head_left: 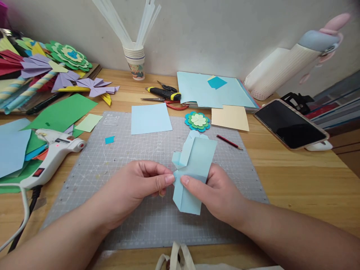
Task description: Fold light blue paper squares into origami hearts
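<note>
A folded light blue paper cutout (197, 161) with creased flaps along its left side is held above the grey cutting mat (118, 202). My right hand (216, 193) grips it from the right, thumb on its front and the other fingers behind it. At its left edge my left hand (149, 182) pinches a small flap between thumb and fingertips. Just beyond the cutout lies a layered paper flower (197, 120) in blue and green. A light blue paper square (151, 118) rests on the mat's far part, with a small bright blue scrap (109, 140) to its left.
A white glue gun (53, 153) with a glowing red light lies at left on coloured paper. A utility knife (163, 93), scissors (153, 99), stacked paper cups (137, 63) and a paper stack (239, 92) are at the back. A red pencil (229, 142) and a phone (291, 123) are at right.
</note>
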Demonstrator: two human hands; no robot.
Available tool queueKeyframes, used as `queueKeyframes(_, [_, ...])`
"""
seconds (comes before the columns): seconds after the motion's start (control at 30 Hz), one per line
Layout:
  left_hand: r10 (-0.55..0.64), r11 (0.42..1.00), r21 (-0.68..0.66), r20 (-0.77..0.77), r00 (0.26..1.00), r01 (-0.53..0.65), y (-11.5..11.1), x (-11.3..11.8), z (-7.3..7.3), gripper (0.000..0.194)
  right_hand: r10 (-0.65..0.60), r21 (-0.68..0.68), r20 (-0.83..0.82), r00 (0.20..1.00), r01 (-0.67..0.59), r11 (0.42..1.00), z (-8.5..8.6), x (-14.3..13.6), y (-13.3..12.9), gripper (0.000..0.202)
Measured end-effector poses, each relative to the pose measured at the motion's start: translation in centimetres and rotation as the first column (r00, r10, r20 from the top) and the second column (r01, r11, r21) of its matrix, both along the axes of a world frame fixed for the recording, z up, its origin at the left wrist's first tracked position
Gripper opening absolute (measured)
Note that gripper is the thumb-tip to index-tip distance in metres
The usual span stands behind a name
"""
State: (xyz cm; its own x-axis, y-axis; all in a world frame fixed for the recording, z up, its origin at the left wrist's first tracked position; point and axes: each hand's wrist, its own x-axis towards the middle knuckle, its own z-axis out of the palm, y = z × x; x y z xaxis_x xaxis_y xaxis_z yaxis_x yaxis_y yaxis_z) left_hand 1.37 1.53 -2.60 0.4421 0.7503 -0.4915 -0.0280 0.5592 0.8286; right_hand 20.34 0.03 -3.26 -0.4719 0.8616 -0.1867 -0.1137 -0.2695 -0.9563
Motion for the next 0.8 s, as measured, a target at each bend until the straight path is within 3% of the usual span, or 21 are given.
queueKeyframes(0.8, [0.026,1.0,0.004,-0.017,1.0,-0.025,0.07,0.24,0.22,0.018,0.024,0.031,0.102,0.994,-0.027,0.999,-0.15,0.24,-0.24,0.02])
